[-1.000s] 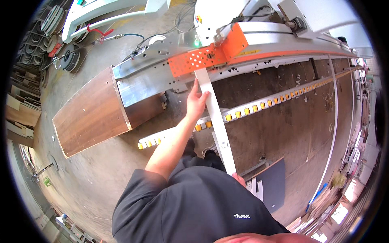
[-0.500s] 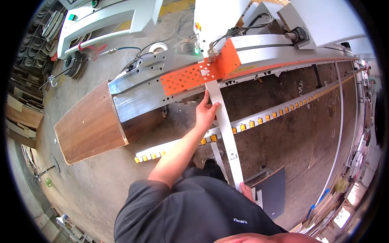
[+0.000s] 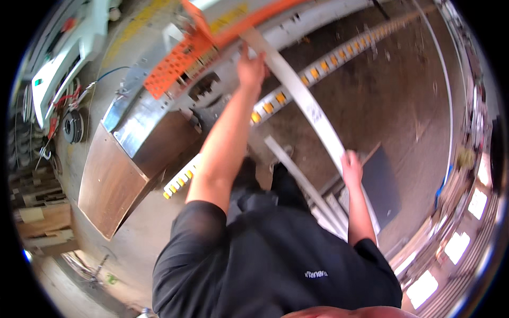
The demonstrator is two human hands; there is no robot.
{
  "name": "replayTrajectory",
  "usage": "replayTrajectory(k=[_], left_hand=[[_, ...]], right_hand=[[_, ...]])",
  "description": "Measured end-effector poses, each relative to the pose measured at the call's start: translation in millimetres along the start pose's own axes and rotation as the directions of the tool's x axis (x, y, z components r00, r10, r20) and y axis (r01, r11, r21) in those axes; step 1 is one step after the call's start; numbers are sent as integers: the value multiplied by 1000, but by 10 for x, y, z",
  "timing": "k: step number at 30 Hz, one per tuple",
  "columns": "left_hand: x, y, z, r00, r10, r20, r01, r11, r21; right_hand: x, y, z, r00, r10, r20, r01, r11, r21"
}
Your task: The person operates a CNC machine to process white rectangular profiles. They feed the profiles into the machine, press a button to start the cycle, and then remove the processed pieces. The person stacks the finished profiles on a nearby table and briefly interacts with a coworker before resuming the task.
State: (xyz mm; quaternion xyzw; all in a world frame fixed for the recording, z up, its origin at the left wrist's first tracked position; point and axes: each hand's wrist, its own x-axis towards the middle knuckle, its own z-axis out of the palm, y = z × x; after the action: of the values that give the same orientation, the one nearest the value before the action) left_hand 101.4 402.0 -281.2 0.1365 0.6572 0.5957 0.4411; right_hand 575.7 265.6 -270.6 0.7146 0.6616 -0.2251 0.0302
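Note:
A long white strip of board (image 3: 305,99) slants from the machine's orange guard (image 3: 183,63) at the far side down toward my right side. Near its far end, my left hand (image 3: 251,70) is closed on the strip's left edge, its fingers a little blurred. My right hand (image 3: 351,168) grips the strip further down, with the thumb on top. The strip's far tip lies at the edge of the orange guard. A small dark printed patch shows on its face.
A roller rail with yellow wheels (image 3: 324,66) runs beneath the strip. Brown wooden panelling (image 3: 114,180) stands at the left below the metal machine bed (image 3: 143,119). More white strips (image 3: 305,183) and a dark grey panel (image 3: 383,183) lie near my legs.
My view has turned and shifted, so the machine sits further up and left. Both hands keep hold of the strip, and my right arm shows more. The strip's far end has moved right along the guard.

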Motion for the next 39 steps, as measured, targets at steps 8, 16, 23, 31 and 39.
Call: replayTrajectory(k=[8, 16, 23, 31, 39], left_hand=[[-1442, -297, -283, 882, 88, 462, -216, 948, 231], [-3273, -2490, -1734, 716, -665, 211, 310, 574, 758], [-3548, -2900, -1948, 679, -690, 251, 52, 385, 921], [-3331, -2732, -596, 534, -620, 575, 541, 773, 331], [-2927, -1441, -333, 793, -319, 519, 440, 889, -125]], right_hand=[[-396, -285, 1135, 941, -331, 66, 301, 911, 281], [-13, 1157, 3569, 755, 304, 581, -309, 946, -93], [263, 1705, 4579, 681, 142, 719, -187, 982, -16], [-370, 994, 2802, 810, -111, 576, -114, 933, 340], [-1103, 548, 1308, 941, -165, 296, 29, 909, 416]])
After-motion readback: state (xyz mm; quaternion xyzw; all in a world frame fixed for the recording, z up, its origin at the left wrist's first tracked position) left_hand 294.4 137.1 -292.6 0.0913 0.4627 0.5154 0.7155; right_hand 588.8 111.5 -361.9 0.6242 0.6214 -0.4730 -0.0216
